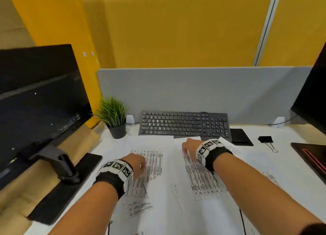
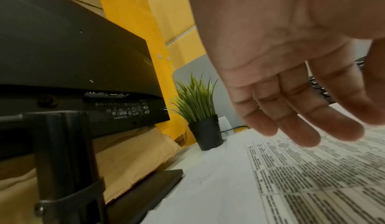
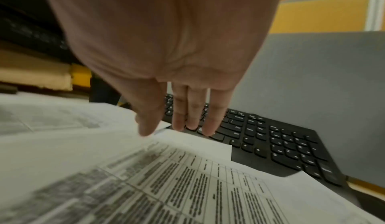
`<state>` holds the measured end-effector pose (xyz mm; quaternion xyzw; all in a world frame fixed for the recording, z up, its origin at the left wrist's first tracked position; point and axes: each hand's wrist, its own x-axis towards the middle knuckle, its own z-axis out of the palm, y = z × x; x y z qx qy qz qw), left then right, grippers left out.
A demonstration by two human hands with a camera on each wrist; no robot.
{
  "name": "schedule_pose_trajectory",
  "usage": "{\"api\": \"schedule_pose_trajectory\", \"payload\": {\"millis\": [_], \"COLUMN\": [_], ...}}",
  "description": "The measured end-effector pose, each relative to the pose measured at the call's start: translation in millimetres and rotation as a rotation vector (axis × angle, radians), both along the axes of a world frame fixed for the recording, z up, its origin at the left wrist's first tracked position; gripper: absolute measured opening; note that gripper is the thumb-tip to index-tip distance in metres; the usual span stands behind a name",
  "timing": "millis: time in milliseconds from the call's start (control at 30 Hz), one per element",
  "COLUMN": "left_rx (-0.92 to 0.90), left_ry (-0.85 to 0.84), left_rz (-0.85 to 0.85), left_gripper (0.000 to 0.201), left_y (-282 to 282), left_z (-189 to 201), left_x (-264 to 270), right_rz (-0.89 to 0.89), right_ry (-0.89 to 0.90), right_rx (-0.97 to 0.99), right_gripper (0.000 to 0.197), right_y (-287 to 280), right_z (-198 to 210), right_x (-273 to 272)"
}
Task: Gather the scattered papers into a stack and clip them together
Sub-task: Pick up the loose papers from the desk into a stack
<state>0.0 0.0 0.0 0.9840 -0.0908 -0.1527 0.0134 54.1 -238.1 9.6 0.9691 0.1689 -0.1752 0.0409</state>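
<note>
Several white printed sheets lie scattered and overlapping on the desk; one sheet [image 1: 151, 164] with a table lies left of centre, another sheet [image 1: 199, 178] right of it. My left hand [image 1: 137, 162] hovers palm down just over the left sheet [image 2: 312, 178], fingers [image 2: 300, 128] straight and holding nothing. My right hand [image 1: 189, 146] reaches over the top of the right sheet [image 3: 187, 178], fingers [image 3: 191, 115] straight and pointing down near its far edge, by the keyboard [image 3: 270, 137]. A black binder clip [image 1: 265, 139] lies at the right, apart from both hands.
A black keyboard [image 1: 183, 124] lies behind the papers, with a potted plant [image 1: 114, 118] at its left and a black pad [image 1: 240, 136] at its right. A monitor on a stand [image 1: 38, 100] fills the left side. Another dark screen [image 1: 314, 100] stands far right.
</note>
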Motion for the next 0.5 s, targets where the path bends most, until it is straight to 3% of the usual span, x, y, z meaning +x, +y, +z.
{"api": "schedule_pose_trajectory", "payload": {"millis": [67,133,200,267,300,367,433,500], "left_rx": [0.0,0.001,0.041,0.07,0.078,0.066,0.048,0.055], "left_ry": [0.02,0.008,-0.007,-0.045,-0.056,-0.046,-0.022,0.003], "left_rz": [0.033,0.078,0.103,0.09,0.082,0.067,0.042,0.025], "left_gripper": [0.022,0.031,0.045,0.052,0.055,0.059,0.068,0.074], "left_y": [6.5,13.3,17.8,16.4,14.6,9.3,5.4,4.9], "left_z": [-1.5,0.0,-1.8,-3.9,-7.2,-17.9,-30.1,-43.8], "left_x": [10.6,27.9,51.1,74.2,85.0,102.9,113.0,119.6], "right_rz": [0.002,-0.003,0.017,0.03,0.032,0.072,0.103,0.053], "right_ry": [0.051,0.101,0.049,-0.026,-0.05,-0.114,-0.176,-0.17], "right_rx": [0.023,-0.02,-0.084,-0.118,-0.134,-0.138,-0.023,0.087], "right_gripper": [0.049,0.074,0.098,0.107,0.103,0.074,0.042,0.026], "right_y": [6.7,7.2,1.5,-5.9,-9.9,-18.3,-33.8,-55.3], "right_z": [-6.3,-15.4,-25.0,-26.1,-24.2,-10.4,8.0,29.3], "right_x": [11.3,19.2,29.2,33.8,33.4,24.5,12.1,-2.5]}}
